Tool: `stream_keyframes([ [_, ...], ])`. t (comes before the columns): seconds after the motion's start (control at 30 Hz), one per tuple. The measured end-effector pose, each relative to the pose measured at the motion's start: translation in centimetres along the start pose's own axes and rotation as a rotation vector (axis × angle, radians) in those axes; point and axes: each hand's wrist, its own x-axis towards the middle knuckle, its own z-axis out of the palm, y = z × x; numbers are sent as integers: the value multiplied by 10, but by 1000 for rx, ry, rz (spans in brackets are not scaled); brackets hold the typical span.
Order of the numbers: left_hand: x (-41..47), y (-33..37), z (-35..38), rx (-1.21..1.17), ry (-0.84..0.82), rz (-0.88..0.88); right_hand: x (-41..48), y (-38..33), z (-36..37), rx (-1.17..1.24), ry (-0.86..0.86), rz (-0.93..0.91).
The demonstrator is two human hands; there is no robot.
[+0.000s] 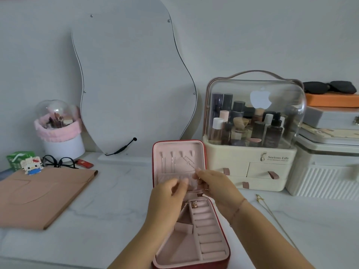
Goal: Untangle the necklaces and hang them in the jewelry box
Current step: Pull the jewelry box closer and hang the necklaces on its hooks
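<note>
Surface, head view: white marble-look tabletop (108, 193) against a pale grey wall; a wavy frameless mirror (132, 84) at 11 o'clock of the box, a cream cosmetics organiser with a clear dome (250, 164) at 2 o'clock
Box: red zip jewelry box with pink velvet lining (182, 247) lies open at 6 o'clock of the frame, its lid (174, 145) standing upright at the 12 o'clock end
Hooks: row of small hooks (175, 153) across the lid top; hung chains (169, 164) drop from the left ones
Necklace in hand: thin chain necklace (189, 162) slants across the lid down to the right fingertips; its lower run is too fine to trace
Left hand: left hand (169, 193) over the tray, thumb and forefinger closed in a pinch, seemingly on the same chain
Right hand: right hand (211, 183) at 3 o'clock of the left, fingertips nipped on the chain
Waiting: loose gold necklace (272, 212) on the tabletop at 3 o'clock of the tray
Step, as judged: hanging this chain on a free hook
Doing it well: hold the chain lightly taut between both pinches, lift its loop over a right-hand hook clear of those already hung, then let the tail drop straight so nothing crosses
</note>
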Motion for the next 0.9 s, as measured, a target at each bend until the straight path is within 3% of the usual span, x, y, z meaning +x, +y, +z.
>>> stream_keyframes([
  [0.17,23,-14,8,248,65,124,-32,-2,-7,-218,26,-100],
  [0.33,26,-12,14,398,-32,33,-46,-5,-20,-440,13,-154],
  [0.47,28,-13,18,497,-87,14,-40,-16,-24,-412,-17,-188],
  [0.67,25,-15,17,354,8,54,-13,-44,-10,-277,-2,-338],
  [0.9,24,-14,13,126,61,157,18,-50,10,-321,22,-384],
])
